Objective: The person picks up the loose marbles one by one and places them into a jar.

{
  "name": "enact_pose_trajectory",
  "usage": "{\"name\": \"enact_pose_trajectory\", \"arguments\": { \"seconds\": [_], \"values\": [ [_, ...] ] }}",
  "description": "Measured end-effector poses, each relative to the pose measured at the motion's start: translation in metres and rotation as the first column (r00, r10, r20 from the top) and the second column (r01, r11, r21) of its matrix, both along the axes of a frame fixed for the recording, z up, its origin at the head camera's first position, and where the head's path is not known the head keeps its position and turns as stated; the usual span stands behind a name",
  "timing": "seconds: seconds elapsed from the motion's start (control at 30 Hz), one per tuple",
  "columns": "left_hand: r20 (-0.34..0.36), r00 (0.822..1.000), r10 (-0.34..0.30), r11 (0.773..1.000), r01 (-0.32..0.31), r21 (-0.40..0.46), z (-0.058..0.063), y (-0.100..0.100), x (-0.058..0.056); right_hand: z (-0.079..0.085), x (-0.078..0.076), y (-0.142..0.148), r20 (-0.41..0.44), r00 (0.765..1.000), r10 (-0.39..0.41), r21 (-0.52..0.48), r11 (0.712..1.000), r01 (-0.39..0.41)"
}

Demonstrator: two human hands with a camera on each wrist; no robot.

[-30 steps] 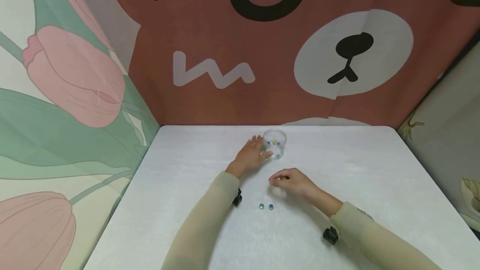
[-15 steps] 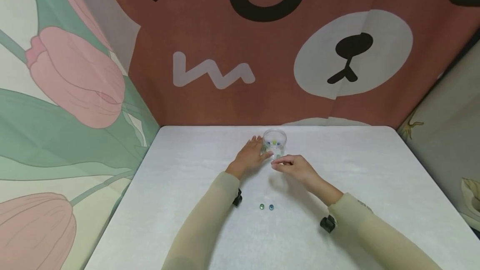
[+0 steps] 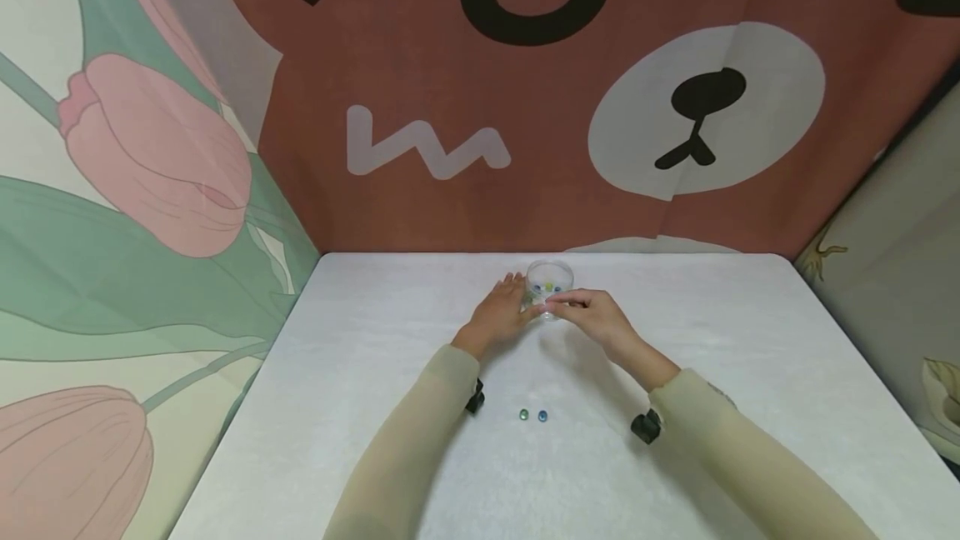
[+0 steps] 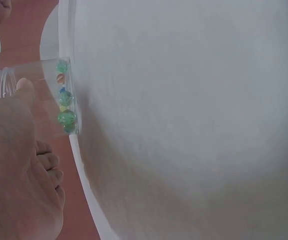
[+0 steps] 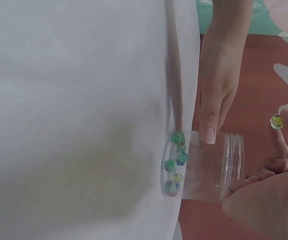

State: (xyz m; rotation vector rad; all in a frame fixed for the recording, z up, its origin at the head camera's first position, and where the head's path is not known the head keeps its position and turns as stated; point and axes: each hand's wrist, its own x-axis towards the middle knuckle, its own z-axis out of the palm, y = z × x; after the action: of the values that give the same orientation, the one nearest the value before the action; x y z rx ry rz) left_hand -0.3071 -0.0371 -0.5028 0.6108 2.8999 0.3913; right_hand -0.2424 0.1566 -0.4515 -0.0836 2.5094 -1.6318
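Observation:
A clear round jar point(image 3: 550, 272) with several glass marbles point(image 5: 178, 160) on its bottom stands near the far table edge. Beside its left side rests my left hand point(image 3: 498, 317), the thumb across the jar's front and the fingers stretched out straight. My right hand point(image 3: 600, 322) is raised near the jar's front rim, where it pinches a clear marble with a yellow swirl point(image 5: 276, 121) between thumb and forefinger. The other right fingers are curled. Closer to me, a green marble point(image 3: 523, 414) and a blue marble point(image 3: 543, 416) lie side by side on the table.
The white table point(image 3: 330, 432) meets a brown cloth backdrop point(image 3: 420, 215) just behind the jar. A flower-patterned curtain point(image 3: 161, 157) hangs along the left side. Each forearm wears a small black camera point(image 3: 646, 427) at the wrist.
My right hand has moved away from me and up to the jar, still pinching its marble. The left hand and the two marbles on the table have stayed where they were.

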Motion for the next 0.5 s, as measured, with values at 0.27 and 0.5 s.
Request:
{"name": "enact_pose_trajectory", "arguments": {
  "seconds": [0.27,0.5],
  "values": [
    [-0.001,1.000,0.001,1.000,-0.001,-0.002,0.001,0.001,0.000,0.006,-0.013,0.001,-0.039,0.998,-0.041,-0.015,0.999,0.041],
    [-0.001,1.000,-0.006,1.000,0.006,-0.004,0.001,0.001,0.001,0.008,-0.025,0.001,-0.014,0.996,-0.089,-0.047,0.995,0.088]
  ]
}}
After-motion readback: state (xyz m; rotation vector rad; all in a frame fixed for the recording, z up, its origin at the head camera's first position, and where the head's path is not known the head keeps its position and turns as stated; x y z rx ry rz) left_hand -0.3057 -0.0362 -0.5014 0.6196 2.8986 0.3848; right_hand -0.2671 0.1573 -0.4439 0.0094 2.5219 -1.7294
